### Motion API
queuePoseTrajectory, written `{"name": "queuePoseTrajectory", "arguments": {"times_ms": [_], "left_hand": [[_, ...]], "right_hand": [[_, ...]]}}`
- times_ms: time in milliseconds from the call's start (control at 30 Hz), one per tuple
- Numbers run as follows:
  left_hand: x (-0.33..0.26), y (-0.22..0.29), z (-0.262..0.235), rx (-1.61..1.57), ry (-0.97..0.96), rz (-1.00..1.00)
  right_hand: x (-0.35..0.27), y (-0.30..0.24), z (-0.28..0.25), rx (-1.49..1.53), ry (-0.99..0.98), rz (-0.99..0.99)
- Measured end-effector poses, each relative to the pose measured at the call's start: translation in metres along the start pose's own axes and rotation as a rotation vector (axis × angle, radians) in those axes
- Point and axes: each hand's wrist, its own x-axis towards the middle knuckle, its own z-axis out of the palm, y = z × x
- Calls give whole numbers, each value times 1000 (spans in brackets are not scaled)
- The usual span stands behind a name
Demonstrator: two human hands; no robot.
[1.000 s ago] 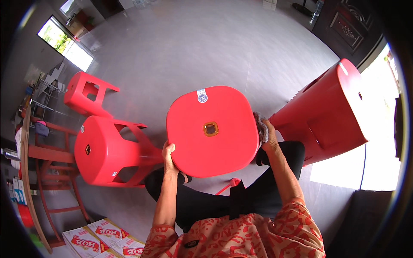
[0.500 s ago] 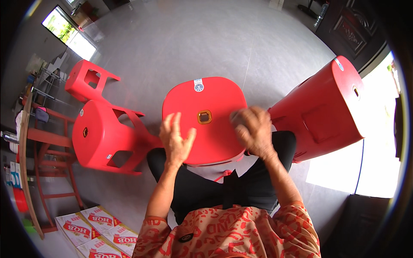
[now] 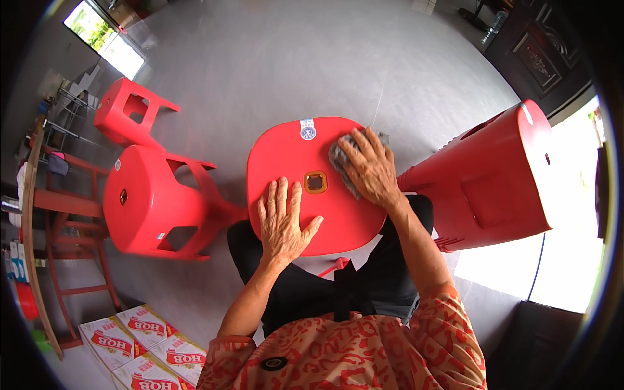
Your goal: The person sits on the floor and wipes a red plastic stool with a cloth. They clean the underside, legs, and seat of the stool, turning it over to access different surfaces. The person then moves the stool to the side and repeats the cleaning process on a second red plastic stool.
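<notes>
Red plastic stool [image 3: 279, 159], centre: left hand [image 3: 283, 231] lies open at seven o'clock; right hand [image 3: 372, 170] covers grey cloth [image 3: 338, 159] at two, clutch unclear; uneven downward pressure could tip the stool

I seem to be in a home's living area: a carved door [image 3: 538, 57] stands ahead and right of my right hand [image 3: 370, 170], smooth grey floor [image 3: 260, 62] spreads ahead, and left of my left hand [image 3: 282, 231] I see stools [image 3: 140, 218] and a chair [image 3: 68, 203] beside a cluttered worktop [image 3: 28, 240].
</notes>
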Motion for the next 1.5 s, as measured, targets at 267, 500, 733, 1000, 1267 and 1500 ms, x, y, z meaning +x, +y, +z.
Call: {"name": "queuePoseTrajectory", "arguments": {"times_ms": [267, 500, 733, 1000, 1267, 1500], "left_hand": [[2, 0, -1, -27, 51, -22], [2, -3, 3, -64, 74, -34], [1, -2, 1, -93, 40, -20], [0, -3, -2, -100, 36, -23], [2, -1, -1, -124, 85, -32], [1, 0, 3, -166, 295, -47]], "right_hand": [[27, 16, 17, -1, -51, 124], [-42, -31, -28, -57, -66, -15], [-48, -44, -35, 12, -100, -105], [21, -25, 7, -37, 11, -91], [71, -7, 37, -69, 66, 93], [21, -25, 15, -20, 54, -83]]}}
